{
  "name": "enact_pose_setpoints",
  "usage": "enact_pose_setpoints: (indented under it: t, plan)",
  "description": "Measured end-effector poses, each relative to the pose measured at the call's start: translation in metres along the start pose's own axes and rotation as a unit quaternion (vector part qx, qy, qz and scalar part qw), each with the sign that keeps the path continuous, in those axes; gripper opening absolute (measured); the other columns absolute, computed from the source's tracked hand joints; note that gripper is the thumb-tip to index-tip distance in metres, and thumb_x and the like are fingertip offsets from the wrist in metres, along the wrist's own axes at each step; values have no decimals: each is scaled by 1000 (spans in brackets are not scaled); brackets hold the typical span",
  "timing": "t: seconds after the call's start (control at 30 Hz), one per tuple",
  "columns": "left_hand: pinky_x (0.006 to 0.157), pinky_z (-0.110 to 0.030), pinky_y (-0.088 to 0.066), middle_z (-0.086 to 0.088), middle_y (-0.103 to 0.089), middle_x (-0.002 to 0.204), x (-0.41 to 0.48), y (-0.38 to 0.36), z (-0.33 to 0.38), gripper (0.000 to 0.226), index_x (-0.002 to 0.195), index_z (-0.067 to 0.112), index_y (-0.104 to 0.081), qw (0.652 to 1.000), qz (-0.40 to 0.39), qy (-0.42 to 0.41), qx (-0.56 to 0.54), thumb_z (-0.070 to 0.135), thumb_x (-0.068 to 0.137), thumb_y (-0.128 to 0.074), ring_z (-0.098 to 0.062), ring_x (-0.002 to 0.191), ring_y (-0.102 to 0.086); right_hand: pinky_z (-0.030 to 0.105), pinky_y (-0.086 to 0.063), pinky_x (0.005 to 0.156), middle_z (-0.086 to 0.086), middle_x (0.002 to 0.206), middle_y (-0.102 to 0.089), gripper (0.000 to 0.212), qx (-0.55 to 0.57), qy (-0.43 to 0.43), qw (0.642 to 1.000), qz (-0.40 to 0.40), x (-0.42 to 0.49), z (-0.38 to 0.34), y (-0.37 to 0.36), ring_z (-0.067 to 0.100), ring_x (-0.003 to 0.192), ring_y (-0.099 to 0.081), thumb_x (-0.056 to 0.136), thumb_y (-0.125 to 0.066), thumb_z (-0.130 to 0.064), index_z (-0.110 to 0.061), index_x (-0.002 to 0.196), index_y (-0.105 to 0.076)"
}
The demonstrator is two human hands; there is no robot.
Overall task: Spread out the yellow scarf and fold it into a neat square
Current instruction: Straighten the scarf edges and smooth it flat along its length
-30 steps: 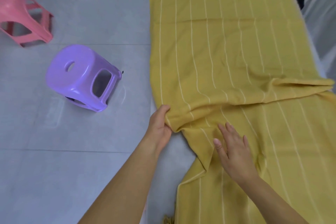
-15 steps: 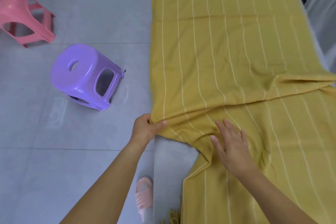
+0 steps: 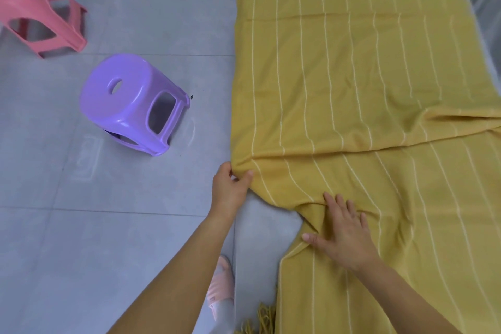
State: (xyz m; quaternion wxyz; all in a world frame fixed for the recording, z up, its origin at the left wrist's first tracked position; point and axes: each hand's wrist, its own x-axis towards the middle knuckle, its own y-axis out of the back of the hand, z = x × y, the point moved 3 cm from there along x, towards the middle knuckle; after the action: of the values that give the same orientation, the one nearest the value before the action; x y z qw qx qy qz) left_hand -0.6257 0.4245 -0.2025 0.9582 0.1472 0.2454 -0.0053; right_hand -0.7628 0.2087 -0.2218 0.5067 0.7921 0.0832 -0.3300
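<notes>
Grey floor: left hand (image 3: 230,184) pinches yellow scarf (image 3: 352,84) edge.

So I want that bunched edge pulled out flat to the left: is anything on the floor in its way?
Nothing visible. The left hand pinches the scarf edge, and the floor beside it is bare; the purple stool stands farther off.

The scarf (image 3: 352,89) filling the right side of the frame is mustard yellow with thin white stripes running lengthwise, plus a matching yellow fringe (image 3: 261,318) at the bottom edge. Left of centre there's a glossy lilac-purple stool (image 3: 130,100), a salmon-pink stool (image 3: 35,8) sits upper left, and a pale pink slipper (image 3: 221,283) peeks in at the bottom. The floor (image 3: 81,225) is plain grey-blue tile with faint pale grout lines.
</notes>
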Motion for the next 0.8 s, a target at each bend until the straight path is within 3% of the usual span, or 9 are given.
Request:
enact_pose_setpoints:
  t: [0.07,0.13,0.2,0.33,0.4,0.5,0.57,0.67,0.8]
  plan:
    - [60,-40,-56,-12,-59,95,-2,2,-4,20,88,25,-45,999,32,-15,-19,17,86,-63,-22,69,-64,47,0,116,4,158,4,131,5,7,1000,0,0,-3,1,23,145,5,36,-1,-101,-33,147,11]
    - [53,-40,-52,-14,-61,87,-2,4,-6,26,89,28,-42,997,71,-32,-16,28,83,-66,-23,55,-60,47,1,116,3,158,2,129,7,20,1000,3,-1,-6,2,23,145,4,37,-3,-101,-34,147,11]
    - [62,-44,-51,-10,-64,77,-1,5,-6,32,86,29,-45,995,91,-26,-24,35,75,-74,-23,63,-59,48,0,115,1,158,1,128,9,35,999,6,-3,-10,2,22,145,2,39,-4,-100,-34,147,11]
    - [74,-28,-53,2,-68,86,-7,-10,-13,23,86,19,-62,996,-33,68,-43,25,72,-80,-12,80,-64,47,1,115,-2,158,0,127,14,44,999,3,-3,-14,-1,18,145,1,41,-13,-99,-33,147,10]
    - [84,-32,-53,-2,-69,97,-13,-17,-22,28,95,16,-64,989,-95,102,-39,24,72,-80,-16,91,-65,47,2,116,-1,158,-1,117,18,46,999,7,-4,-15,-2,17,145,1,53,-26,-91,-32,148,9]
    - [84,-28,-52,1,-68,97,-19,-18,-27,29,100,19,-62,993,-86,71,-47,31,77,-74,-13,91,-64,46,2,116,-1,158,0,105,21,46,999,5,-6,-15,-1,15,145,3,71,-47,-76,-31,148,9]
    - [75,-17,-49,5,-65,92,-23,-17,-21,17,99,23,-59,995,-73,28,-62,26,84,-68,-8,85,-62,46,2,116,-2,158,0,107,14,52,999,5,-7,-15,-1,14,145,4,67,-42,-80,-32,147,10]
    - [81,-16,-50,10,-65,104,-25,-20,-19,30,109,22,-56,995,-92,-6,-50,25,82,-70,-3,97,-61,45,2,115,-2,158,-2,111,12,61,998,11,-8,-16,-4,12,145,3,56,-21,-86,-31,147,10]
    - [88,-33,-52,2,-69,109,-32,-28,-27,53,114,17,-60,977,-155,90,-118,31,68,-82,-15,103,-65,44,2,115,-2,158,-2,120,23,71,997,12,-13,-20,-9,9,144,2,49,-15,-94,-30,148,9]
